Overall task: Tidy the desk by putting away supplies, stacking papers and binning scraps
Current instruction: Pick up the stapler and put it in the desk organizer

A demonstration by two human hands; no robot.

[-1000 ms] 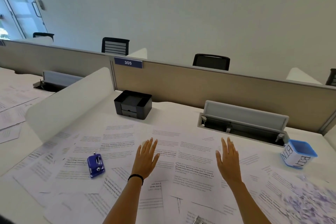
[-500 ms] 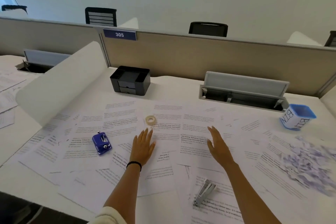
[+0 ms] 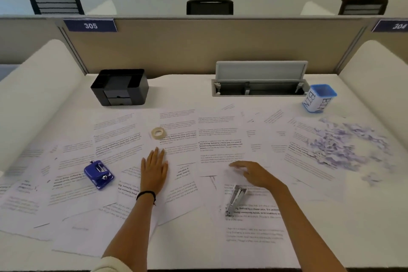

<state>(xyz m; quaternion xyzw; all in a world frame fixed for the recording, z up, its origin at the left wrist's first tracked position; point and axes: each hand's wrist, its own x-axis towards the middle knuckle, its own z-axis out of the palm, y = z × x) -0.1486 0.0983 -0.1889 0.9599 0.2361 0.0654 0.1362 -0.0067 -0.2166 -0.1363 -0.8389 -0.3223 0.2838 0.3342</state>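
Several printed paper sheets (image 3: pixel 123 137) lie scattered over the white desk. My left hand (image 3: pixel 154 170) rests flat on them with straight fingers, just below a roll of clear tape (image 3: pixel 158 133). My right hand (image 3: pixel 254 173) hovers over the sheets, fingers relaxed and blurred, holding nothing, just above a silver stapler (image 3: pixel 236 199). A blue hole punch (image 3: pixel 99 174) sits to the left of my left hand. A heap of purple paper scraps (image 3: pixel 351 143) lies at the right, below a blue cup marked BIN (image 3: pixel 319 98).
A black desk organiser (image 3: pixel 120 87) stands at the back left. An open grey cable tray (image 3: pixel 260 81) is set into the desk at the back. A beige partition (image 3: pixel 198 44) closes the far side, with white curved side dividers (image 3: pixel 39 86) on both flanks.
The view has tilted down toward the desk. Both hands have lowered toward the papers; the left lies flat, the right has turned leftward above the stapler. Tape and stapler have come into view.
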